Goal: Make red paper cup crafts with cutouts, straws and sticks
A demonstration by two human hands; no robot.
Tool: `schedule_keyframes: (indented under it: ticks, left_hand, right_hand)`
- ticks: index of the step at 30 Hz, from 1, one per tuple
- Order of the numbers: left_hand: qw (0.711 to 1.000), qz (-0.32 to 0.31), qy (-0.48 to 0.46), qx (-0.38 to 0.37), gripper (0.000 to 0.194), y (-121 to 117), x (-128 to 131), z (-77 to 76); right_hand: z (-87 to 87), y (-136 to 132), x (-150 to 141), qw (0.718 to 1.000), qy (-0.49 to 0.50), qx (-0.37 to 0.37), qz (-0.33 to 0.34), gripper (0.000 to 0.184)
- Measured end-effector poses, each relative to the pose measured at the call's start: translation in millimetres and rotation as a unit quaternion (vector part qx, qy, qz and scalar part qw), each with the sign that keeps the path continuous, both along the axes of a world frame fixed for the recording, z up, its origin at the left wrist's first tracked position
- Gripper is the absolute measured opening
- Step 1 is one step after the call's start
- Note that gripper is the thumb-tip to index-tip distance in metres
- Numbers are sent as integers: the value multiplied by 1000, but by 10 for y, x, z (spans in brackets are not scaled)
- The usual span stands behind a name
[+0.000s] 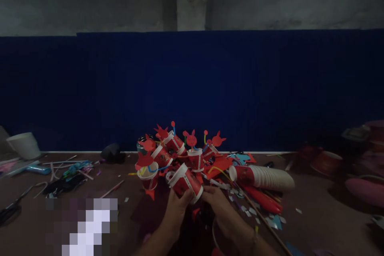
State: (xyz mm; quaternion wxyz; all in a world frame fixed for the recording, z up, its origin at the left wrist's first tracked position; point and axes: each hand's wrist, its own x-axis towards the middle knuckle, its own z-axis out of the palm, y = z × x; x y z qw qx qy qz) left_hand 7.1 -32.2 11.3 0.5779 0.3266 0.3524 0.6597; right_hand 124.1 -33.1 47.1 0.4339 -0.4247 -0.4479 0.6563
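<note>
A red paper cup [186,184] with a white rim lies tilted in my left hand [177,210], its mouth toward the upper left. The left thumb presses on the cup's side. At the cup's base, my right hand [217,204] has its fingers bent against it; some fingertips are hidden. A dark object [206,215] sits below the right hand, too dim to name. Just beyond stand several decorated red cups, among them one cup [195,160] with a red paper face [191,140] and another cup [148,176] with bent straws.
A nested stack of paper cups [270,178] lies at right, beside a red tube-like object [264,200] and paper scraps [252,211]. A thin stick [264,220] crosses the table. Scissors [15,204] and a white cup [24,146] are at left. A blue panel [192,88] stands behind.
</note>
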Motion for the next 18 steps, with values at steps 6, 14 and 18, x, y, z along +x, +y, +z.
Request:
schedule_keyframes:
  ticks: [6, 14, 18]
  left_hand:
    - [999, -44, 6, -1, 42, -27, -21, -16]
    - [995, -62, -47, -59, 47, -27, -53, 9]
    - [991, -84, -67, -76, 48, -28, -61, 5]
  right_hand:
    - [-49, 54, 86, 967, 112, -228, 38, 9]
    - [-17, 77, 135, 879, 258, -368, 159, 1]
    - [-25, 72, 145, 859, 283, -380, 194, 3]
